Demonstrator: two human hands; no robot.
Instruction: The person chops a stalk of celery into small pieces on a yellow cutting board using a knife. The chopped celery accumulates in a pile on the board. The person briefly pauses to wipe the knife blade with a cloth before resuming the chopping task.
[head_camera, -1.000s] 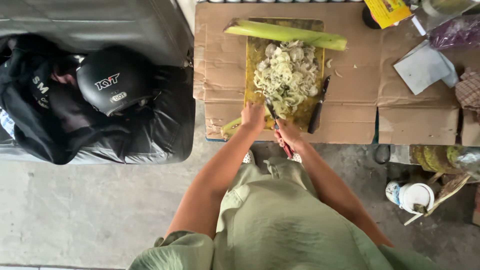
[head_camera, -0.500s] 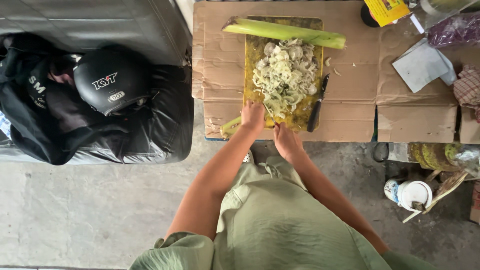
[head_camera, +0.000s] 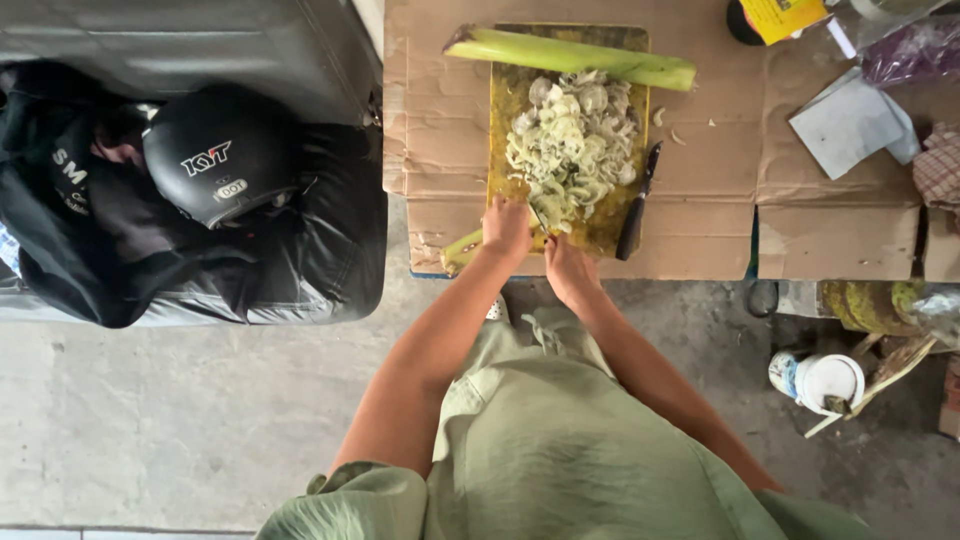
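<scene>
At the far left I see a black helmet with white lettering on its shell, lying on dark clothing across a black padded seat. To its right stands a table covered in flattened brown cardboard.

On the cardboard sits a yellowish cutting board. A long pale green stalk lies across its far end, and a heap of pale sliced pieces covers the middle. My left hand is at the near left corner of the board, fingers curled down over the end of a short green stalk piece that sticks out toward the table edge. My right hand is just beside it at the near edge, closed around what looks like a knife handle, with a thin blade pointing up into the heap; I cannot tell the grip exactly, since the hand hides it.

A second knife with a black handle rests at the board's right edge. Further right, a yellow package lies at the top edge, then a folded pale grey sheet, a purple-tinted plastic bag and a checked cloth. Below the table, on the concrete floor, stands a white round container.
</scene>
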